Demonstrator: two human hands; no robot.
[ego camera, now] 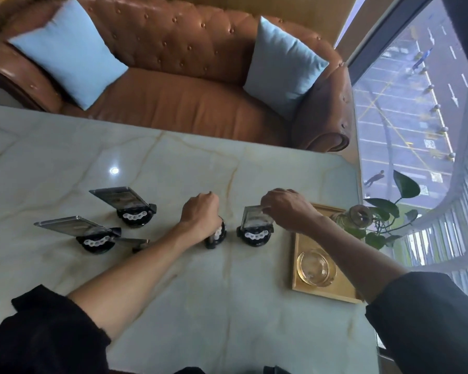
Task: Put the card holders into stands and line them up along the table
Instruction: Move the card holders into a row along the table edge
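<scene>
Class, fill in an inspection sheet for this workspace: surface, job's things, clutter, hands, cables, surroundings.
Surface: marble table, glossy, veined.
Job's things: four black stands; two left stands carry tilted card holders; a loose holder lies flat beside them.
Clutter: wooden tray with glass ashtray; potted plant.
Hands: left hand grips the third stand; right hand pinches the holder in the fourth stand.
Cables: nothing seen.
Surroundings: leather sofa, two blue cushions, window.

Marble desk [173,292] carries four black round stands; left hand [200,211] is closed over the third stand [216,237]; right hand [284,209] pinches the top of a clear card holder [254,217] seated in the fourth stand [254,236]; two left stands [134,217] [95,242] hold tilted holders; wooden tray [299,287] lies just beside.
</scene>
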